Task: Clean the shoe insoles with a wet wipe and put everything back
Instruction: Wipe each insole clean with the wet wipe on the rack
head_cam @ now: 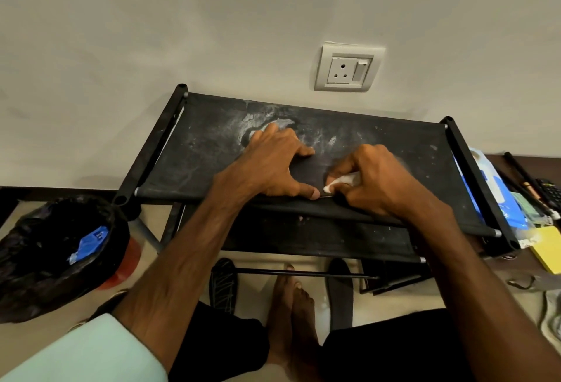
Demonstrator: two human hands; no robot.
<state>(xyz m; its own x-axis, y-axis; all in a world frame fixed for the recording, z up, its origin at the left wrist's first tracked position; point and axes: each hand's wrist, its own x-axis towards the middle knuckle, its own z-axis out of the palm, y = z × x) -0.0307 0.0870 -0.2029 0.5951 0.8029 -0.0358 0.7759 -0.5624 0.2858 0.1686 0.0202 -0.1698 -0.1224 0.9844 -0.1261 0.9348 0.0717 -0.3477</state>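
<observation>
Beside one bare foot (291,305) on the beige floor lie two dark flat pieces, a patterned sole (223,286) and a plain sole (340,293). Above, on the dusty black fabric top of one tube-framed rack (379,145), the left hand (273,163) presses flat, fingers spread, on a barely distinct dark insole (312,170), while the right hand (373,181) pinches one crumpled white wet wipe (337,183) against it. One black-lined bin (45,260) stands left, and one white socket (347,67) sits on the plain wall.

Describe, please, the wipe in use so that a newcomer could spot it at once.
Find the black rack below the wall socket. On its top shelf, the right hand pinches the wipe near the front edge. It is a small bright white wad, unlike the flat grey dust smears behind it.
</observation>
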